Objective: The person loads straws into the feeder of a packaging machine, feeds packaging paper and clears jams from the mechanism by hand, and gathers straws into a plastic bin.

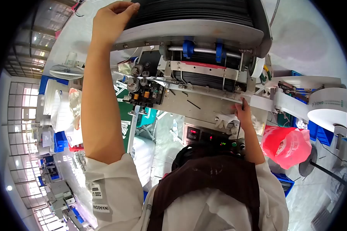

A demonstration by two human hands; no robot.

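My left hand (115,17) is raised at the top left, at the end of a bundle of long black strips (192,13) lying in the metal hopper (196,29) of a machine. Its fingers are pressed together at the strips' ends; what they hold, if anything, is too small to tell. Lower right, beside the metal worktop (196,109), my right hand (243,113) pinches a thin dark piece (243,104) that I cannot make out. Below the blue clamps (188,47), more black strips (204,79) sit in the machine. Short black pieces lie on the worktop.
White gloves (224,120) lie at the worktop's front edge, above the control panel (204,135) with red digits. A pink bag (286,146) hangs at the right, under a large white roll (327,107). A fan (66,71) and blue crates (60,141) stand to the left.
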